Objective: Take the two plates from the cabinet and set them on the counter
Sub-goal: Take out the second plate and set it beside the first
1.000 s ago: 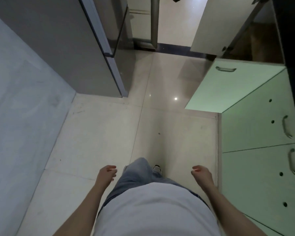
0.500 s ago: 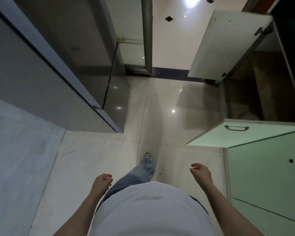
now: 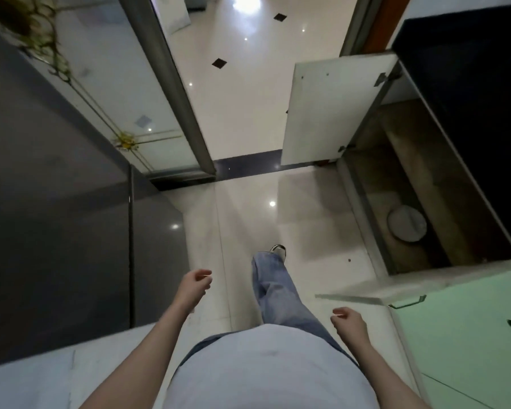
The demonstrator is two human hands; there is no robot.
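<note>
A pale round plate [image 3: 406,223] lies on the floor of the open lower cabinet [image 3: 419,178] at the right; a second plate cannot be told apart from it. The dark counter [image 3: 472,93] runs above the cabinet at the upper right. My left hand [image 3: 193,286] hangs low at centre left, fingers loosely curled, holding nothing. My right hand [image 3: 349,320] hangs at lower right, also loosely curled and holding nothing, just left of the near cabinet door. Both hands are well short of the plate.
Two cabinet doors stand open into the aisle: a white one [image 3: 331,110] at the far end and a green one [image 3: 357,299] seen edge-on close to my right hand. A dark grey fridge [image 3: 56,219] fills the left. Glossy tiled floor [image 3: 245,214] leads to a doorway.
I have walked forward along the aisle; the open cabinet has come closer and the plate inside is now in view. Both hands still swing free of anything.
</note>
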